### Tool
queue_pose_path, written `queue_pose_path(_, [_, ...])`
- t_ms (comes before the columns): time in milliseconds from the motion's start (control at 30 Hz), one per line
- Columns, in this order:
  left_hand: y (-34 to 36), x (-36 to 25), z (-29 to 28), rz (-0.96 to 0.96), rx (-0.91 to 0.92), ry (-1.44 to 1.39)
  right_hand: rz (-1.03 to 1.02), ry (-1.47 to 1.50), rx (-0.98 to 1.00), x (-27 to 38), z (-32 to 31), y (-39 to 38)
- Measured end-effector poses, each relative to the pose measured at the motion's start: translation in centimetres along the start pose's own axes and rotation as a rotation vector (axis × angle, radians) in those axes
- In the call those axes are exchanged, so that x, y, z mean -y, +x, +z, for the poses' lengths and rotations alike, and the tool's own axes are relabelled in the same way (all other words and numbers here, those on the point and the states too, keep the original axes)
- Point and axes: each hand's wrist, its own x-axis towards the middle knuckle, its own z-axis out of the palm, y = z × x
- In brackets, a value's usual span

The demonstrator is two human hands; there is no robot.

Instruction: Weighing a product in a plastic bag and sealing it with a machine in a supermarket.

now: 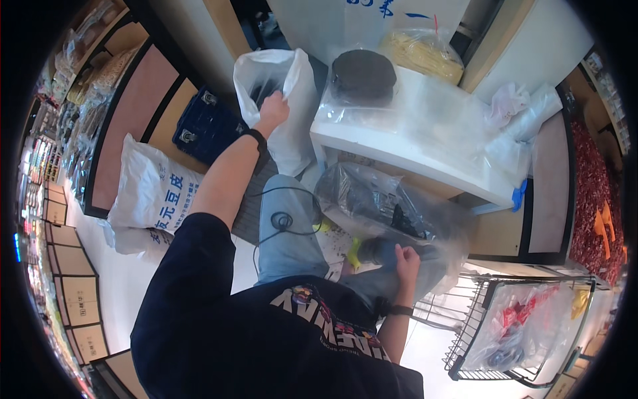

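My left hand (273, 111) is stretched forward and grips the rim of a white plastic bag (292, 86) that hangs open beside a white counter (405, 156). Lower down, my right hand (407, 258) is closed on the clear plastic of a large transparent bag (379, 199) with dark contents that sits under the counter, against my knee. Both wrists wear dark bands. What lies inside the white bag is hidden.
On the counter stand a dark round block (363, 74) and a pale yellow bundle (421, 54), both in clear plastic. A white printed sack (153, 193) and a dark blue crate (207, 128) lie on the floor at left. A wire basket (525, 326) stands at right, red goods (590, 199) beyond.
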Motion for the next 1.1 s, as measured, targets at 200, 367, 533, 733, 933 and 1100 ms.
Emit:
queue_pose_path(200, [1.3, -2.3, -1.2, 0.156, -0.040, -0.051, -0.001, 0.055, -0.018, -0.1, -0.5, -0.8])
queue_pose_path(367, [1.6, -6.3, -1.6, 0.295, -0.011, -0.137, 0.001, 0.117, -0.014, -0.7, -0.2, -0.6])
queue_pose_path(533, [-0.2, -6.5, 0.8, 0.346, 0.094, -0.176, -0.023, 0.069, -0.023, -0.9, 0.0, -0.2])
queue_pose_path(733, [-1.7, -8.4, -1.7, 0.140, 0.190, 0.015, -0.014, 0.026, -0.012, -0.4, -0.4, -0.6])
queue_pose_path(933, [-3.8, -7.0, -2.5, 0.100, -0.008, 0.004, -0.023, -0.001, -0.001, -0.5, -0.2, -0.7])
queue_pose_path(1100, [-6.6, -6.3, -4.3, 0.415, -0.482, -0.224, -0.008, -0.077, 0.027, -0.1, -0.2, -0.4])
